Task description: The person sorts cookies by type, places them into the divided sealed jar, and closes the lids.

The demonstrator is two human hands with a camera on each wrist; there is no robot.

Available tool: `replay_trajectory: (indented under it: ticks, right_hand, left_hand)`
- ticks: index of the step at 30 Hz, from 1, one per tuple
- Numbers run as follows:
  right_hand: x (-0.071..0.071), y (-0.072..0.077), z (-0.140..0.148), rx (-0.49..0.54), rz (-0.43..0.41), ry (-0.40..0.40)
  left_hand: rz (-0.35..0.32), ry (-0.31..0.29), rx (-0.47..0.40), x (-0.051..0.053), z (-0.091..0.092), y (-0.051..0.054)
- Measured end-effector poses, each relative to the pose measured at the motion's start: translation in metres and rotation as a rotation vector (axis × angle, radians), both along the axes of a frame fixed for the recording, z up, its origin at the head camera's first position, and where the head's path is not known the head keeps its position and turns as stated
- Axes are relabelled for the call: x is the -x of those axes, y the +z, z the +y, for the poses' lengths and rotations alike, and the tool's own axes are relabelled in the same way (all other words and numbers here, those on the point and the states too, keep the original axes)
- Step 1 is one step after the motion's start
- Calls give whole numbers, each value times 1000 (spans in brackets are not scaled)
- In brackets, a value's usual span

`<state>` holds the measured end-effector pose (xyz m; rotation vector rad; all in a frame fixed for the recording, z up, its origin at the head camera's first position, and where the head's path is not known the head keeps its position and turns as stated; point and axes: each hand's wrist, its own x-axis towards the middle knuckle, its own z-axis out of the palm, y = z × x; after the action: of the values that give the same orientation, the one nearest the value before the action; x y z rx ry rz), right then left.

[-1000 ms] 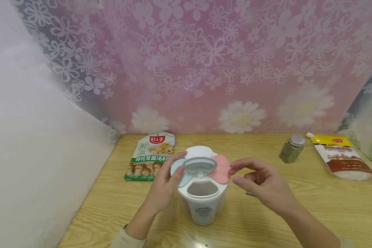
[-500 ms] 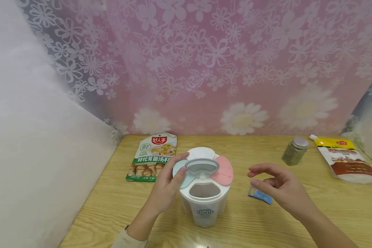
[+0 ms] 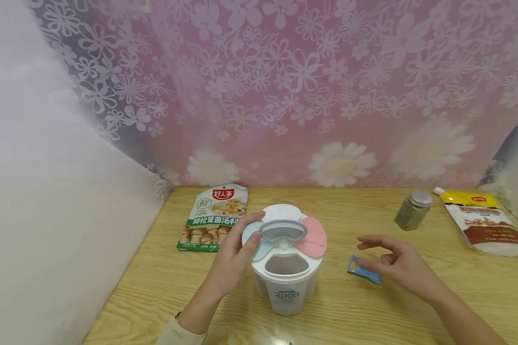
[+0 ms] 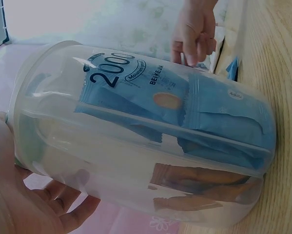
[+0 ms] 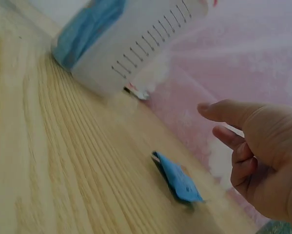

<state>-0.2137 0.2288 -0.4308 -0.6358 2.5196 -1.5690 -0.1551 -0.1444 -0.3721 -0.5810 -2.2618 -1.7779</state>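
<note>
In the head view a clear round storage container (image 3: 286, 304) with a petal-shaped lid stands upright. Its front flap (image 3: 284, 231) is raised, exposing one compartment opening (image 3: 287, 265). My left hand (image 3: 230, 266) grips the lid's left edge, thumb on the pale blue petal (image 3: 262, 251). Through the wall, the left wrist view shows blue packets (image 4: 228, 119) and brown packets (image 4: 199, 178) inside. A small blue packet (image 3: 365, 272) lies on the table right of the container. My right hand (image 3: 403, 266) hovers over it, thumb and forefinger apart, holding nothing; the right wrist view shows a gap to the packet (image 5: 176, 180).
Left of the container lies a mushroom soup seasoning pouch (image 3: 213, 218). At the back right stand a glass jar (image 3: 412, 211) of dried greenish stuff and, lying flat, a yellow-and-white spouted pouch (image 3: 481, 223). A flowered curtain (image 3: 293, 120) hangs behind the table (image 3: 336, 316).
My right hand has moved away from the container's pink petal, rightward and down to the blue packet, which it had mostly covered. The left hand keeps its grip on the lid.
</note>
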Motion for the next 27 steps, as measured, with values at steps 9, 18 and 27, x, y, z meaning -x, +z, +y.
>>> replay_trajectory:
  ticks: [9, 18, 27]
  right_hand:
    - [17, -24, 24, -83, -78, 112]
    - [24, -31, 29, -172, -102, 123]
    - [26, -26, 33, -318, -82, 113]
  left_hand:
    - [-22, 6, 4, 1, 0, 0]
    - [-6, 15, 15, 1, -2, 2]
    - [-28, 1, -5, 2, -1, 1]
